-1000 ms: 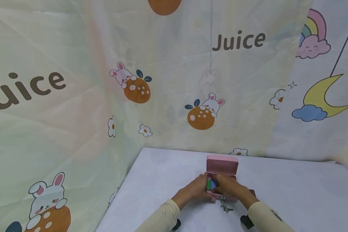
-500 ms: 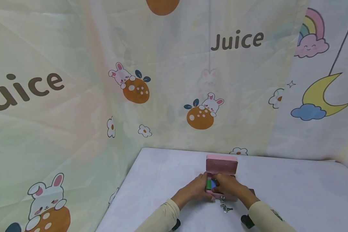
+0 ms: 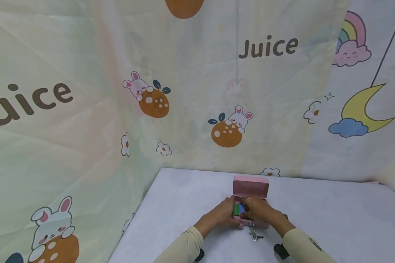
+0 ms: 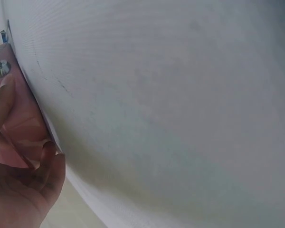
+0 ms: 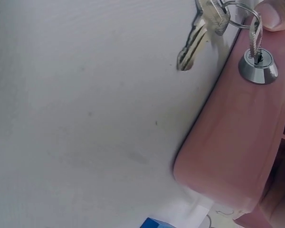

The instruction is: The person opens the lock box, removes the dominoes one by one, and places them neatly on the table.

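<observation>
A pink metal lock box (image 3: 261,224) stands on the table with its lid (image 3: 251,189) raised. My left hand (image 3: 221,213) grips its left side, thumb (image 5: 270,16) against the front wall. Inside the box are my right hand's (image 3: 258,209) fingers, around a blue piece (image 3: 241,208) beside a green piece (image 3: 236,209). The hand covers much of the inside, and I cannot tell whether it pinches the blue piece. One key sits in the round lock (image 5: 258,71) on the front; another key (image 5: 192,47) hangs from the same ring.
The white tabletop (image 3: 332,219) spreads around the box, with a printed curtain (image 3: 191,91) behind and at the left. A small dark brown thing (image 3: 285,217) shows behind the right forearm. A blue corner of something (image 5: 156,223) pokes into the right wrist view.
Both hands keep their places at the box. The head view has shifted very slightly.
</observation>
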`<state>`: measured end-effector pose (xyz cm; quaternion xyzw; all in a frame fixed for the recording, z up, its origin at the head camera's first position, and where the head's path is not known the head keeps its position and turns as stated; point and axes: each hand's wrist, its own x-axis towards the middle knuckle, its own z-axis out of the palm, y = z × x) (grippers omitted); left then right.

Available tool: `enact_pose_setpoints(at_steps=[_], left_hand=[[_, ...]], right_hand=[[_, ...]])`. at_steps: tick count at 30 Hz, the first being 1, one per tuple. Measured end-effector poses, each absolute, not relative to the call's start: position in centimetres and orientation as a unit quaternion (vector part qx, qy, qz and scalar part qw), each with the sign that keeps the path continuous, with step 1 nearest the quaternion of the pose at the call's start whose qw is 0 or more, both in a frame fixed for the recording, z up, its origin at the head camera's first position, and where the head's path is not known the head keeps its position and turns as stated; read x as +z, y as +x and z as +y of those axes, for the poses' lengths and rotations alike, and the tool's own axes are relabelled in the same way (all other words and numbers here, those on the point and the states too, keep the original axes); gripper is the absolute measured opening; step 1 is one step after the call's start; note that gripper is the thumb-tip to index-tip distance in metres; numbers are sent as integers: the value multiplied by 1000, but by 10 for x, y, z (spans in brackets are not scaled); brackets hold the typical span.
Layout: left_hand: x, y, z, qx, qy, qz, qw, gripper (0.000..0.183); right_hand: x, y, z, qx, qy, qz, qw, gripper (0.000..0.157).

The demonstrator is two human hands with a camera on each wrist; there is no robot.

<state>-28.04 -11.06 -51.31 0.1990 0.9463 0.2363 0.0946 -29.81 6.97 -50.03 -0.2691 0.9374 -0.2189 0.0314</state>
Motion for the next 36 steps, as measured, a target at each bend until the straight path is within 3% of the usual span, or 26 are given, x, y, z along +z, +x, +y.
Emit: enact_pose_setpoints(at_steps=[13,25,36], left_hand=[[-515,-282,-110,241,191,946,100,99],[-516,-282,-110,245,192,945,101,102],[-515,-282,-111,243,199,944,102,100]], right_hand=[[-497,-299,72,-222,-279,934,24,54],[-493,-299,73,-225,-293,929,19,51],[-480,-294,73,-242,-267,932,49,42]])
